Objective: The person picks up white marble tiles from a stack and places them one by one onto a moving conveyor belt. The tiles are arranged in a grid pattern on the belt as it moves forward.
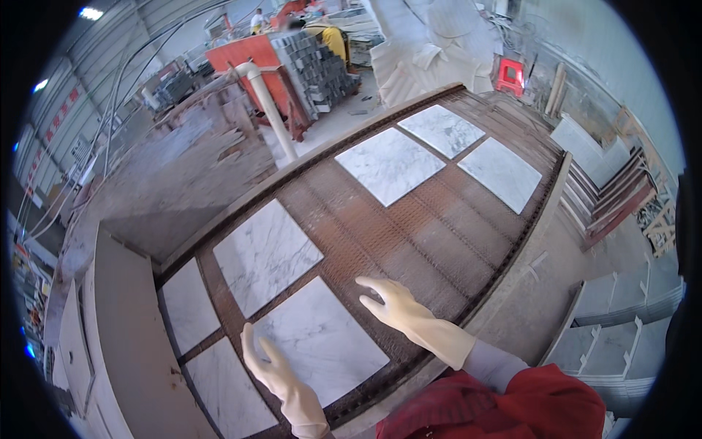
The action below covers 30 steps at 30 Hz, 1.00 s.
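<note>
Both my hands wear cream rubber gloves and hover over a brown conveyor bed (pixel 409 227). My left hand (pixel 276 369) is over the left edge of a white marble tile (pixel 322 336) with grey veins, fingers apart, nothing in it. Beyond that tile's right side, my right hand (pixel 391 301) hangs with fingers stretched and thumb apart, also holding nothing. Whether the left fingers touch the tile I cannot tell. Another marble tile (pixel 267 252) lies just beyond. Two more, a far-left tile (pixel 189 307) and a near-left tile (pixel 230 388), lie partly under the machine housing.
Further along the conveyor lie three marble tiles (pixel 391 164). A beige machine housing (pixel 139 329) borders the left end. Stacked grey slabs (pixel 621 336) stand at the right, near a rack (pixel 614 194). A red stool (pixel 510 77) and a person in yellow (pixel 335 42) are at the back.
</note>
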Motion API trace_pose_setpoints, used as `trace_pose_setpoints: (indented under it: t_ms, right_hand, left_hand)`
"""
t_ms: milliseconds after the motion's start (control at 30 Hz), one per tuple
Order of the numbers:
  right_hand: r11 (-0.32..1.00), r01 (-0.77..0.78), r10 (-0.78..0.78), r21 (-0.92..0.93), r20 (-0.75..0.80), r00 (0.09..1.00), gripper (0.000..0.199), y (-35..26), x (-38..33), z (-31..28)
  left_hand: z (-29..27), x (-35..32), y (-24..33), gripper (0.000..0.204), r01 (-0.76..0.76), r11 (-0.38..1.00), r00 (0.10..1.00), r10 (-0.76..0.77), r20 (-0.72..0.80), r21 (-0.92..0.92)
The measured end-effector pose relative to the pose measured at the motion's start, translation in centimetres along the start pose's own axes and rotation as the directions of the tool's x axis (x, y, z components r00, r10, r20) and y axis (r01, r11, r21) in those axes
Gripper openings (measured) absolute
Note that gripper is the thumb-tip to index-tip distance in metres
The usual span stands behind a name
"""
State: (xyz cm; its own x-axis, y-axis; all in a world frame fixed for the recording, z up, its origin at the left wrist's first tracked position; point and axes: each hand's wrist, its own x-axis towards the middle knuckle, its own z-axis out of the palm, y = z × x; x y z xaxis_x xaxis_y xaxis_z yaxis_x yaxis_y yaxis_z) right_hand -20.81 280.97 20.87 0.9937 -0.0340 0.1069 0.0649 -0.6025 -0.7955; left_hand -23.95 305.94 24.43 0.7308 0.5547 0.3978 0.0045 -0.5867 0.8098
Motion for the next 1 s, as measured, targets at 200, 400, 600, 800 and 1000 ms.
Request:
trace_pose_setpoints:
  t_ms: [200,400,600,800,1000]
  right_hand:
    - [0.928,-0.322,0.277,0.188,0.231,0.933,0.039,7.8,0.9,-8.0]
    - [0.947,-0.318,0.304,0.043,0.199,0.932,0.044,17.4,13.1,-17.4]
    - [0.932,-0.158,0.146,-0.327,-0.061,0.987,0.052,26.5,27.1,-20.4]
    - [0.862,-0.079,-0.013,-0.5,-0.178,0.984,0.057,33.6,34.0,-20.2]
    - [0.814,-0.261,0.206,-0.52,-0.162,0.965,0.061,32.9,35.6,-18.4]
  left_hand:
    - [8.9,-3.9,5.3,0.036,0.125,0.988,0.922,-0.084,0.377,-0.086]
    - [20.4,-6.6,9.5,0.038,0.315,0.935,0.847,-0.201,0.492,-0.16]
    - [35.3,-5.8,11.7,0.048,0.332,0.942,0.807,-0.255,0.533,-0.052]
    - [45.2,-3.5,15.0,0.051,0.07,0.982,0.866,-0.146,0.477,0.174]
    - [51.4,-2.4,12.2,0.055,0.029,0.943,0.916,-0.158,0.368,0.331]
